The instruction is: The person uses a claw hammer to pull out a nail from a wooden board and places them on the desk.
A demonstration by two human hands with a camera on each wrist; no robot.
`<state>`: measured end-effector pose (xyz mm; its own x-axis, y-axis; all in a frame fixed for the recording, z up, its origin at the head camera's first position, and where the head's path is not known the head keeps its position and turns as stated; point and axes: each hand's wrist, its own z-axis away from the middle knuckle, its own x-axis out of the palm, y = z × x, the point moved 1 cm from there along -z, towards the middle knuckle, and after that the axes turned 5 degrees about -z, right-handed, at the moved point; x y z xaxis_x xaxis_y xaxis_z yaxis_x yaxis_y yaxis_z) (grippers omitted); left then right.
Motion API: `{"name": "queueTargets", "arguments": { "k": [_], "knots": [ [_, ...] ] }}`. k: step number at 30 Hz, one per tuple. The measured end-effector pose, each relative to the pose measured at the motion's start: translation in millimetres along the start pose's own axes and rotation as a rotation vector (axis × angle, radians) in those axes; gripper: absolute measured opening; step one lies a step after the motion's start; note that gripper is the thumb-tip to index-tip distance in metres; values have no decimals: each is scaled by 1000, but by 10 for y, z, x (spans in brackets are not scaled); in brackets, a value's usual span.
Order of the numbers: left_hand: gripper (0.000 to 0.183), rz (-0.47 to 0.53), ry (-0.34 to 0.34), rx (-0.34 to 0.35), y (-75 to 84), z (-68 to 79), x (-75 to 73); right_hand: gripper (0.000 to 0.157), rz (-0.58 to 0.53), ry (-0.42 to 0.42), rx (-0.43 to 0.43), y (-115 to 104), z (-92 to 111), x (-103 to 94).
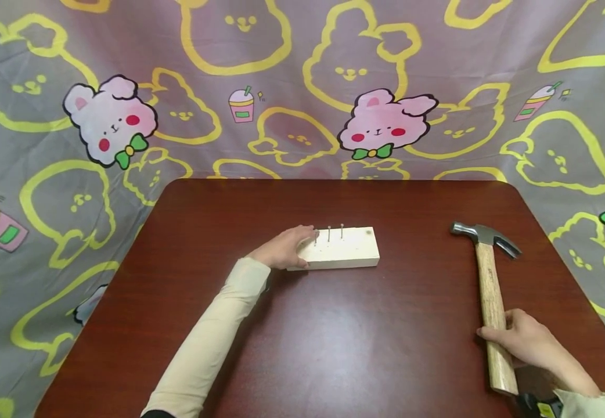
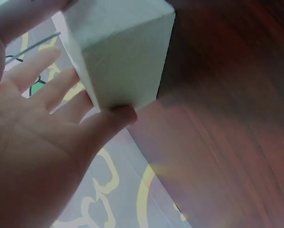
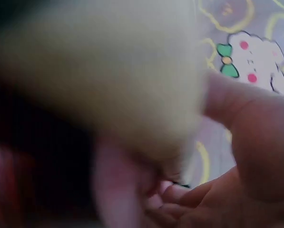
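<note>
Pale block (image 1: 346, 247) lies on the worktop (image 1: 407, 325), left end pinched in our left grip (image 1: 284, 247); our right grip (image 1: 532, 342) holds the hammer (image 1: 489, 278). Head view shows three nails (image 1: 328, 234); left wrist, one.

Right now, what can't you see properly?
Head: most fingertips of the right grip, behind the wooden-handled steel hammer.
Head: tips of three thin grey metal nails, hidden in the cream rectangular wooden block.
Left wrist: block's far end, cut by top edge.
Right wrist: pale shape, too blurred.
</note>
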<state>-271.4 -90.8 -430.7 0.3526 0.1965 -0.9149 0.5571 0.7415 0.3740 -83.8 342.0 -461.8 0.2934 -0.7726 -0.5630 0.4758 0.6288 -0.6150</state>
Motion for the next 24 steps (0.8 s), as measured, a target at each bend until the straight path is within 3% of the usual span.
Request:
{"name": "queueTargets", "arguments": {
  "k": [2, 6, 8, 10, 12, 14, 15, 17, 24],
  "knots": [
    [78, 20, 17, -18, -13, 30, 12, 70, -104, -41, 14, -6, -15, 12],
    [80, 27, 80, -56, -28, 96, 30, 57, -494, -144, -26, 2, -7, 78],
    [80, -3, 108, -67, -35, 117, 41, 35, -790, -278, -101, 21, 4, 100],
    [81, -30, 125, -75, -39, 130, 56, 24, -1083, -491, -155, 29, 5, 126],
    [81, -46, 127, -88, -39, 133, 71, 32, -1294, -692, -183, 35, -1, 157],
    [81, -48, 125, -103, -34, 133, 91, 37, -1394, -797, -197, 28, -10, 203],
    [81, -48, 125, -105, -26, 135, 95, 35, -1416, -806, -208, 24, -16, 228],
    [81, -60, 124, -105, -9, 134, 103, 25, -1429, -733, -218, 19, -19, 272],
    [79, -99, 144, -79, 13, 146, 110, 4, -1237, -248, -170, -21, -11, 428]
  ]
}}
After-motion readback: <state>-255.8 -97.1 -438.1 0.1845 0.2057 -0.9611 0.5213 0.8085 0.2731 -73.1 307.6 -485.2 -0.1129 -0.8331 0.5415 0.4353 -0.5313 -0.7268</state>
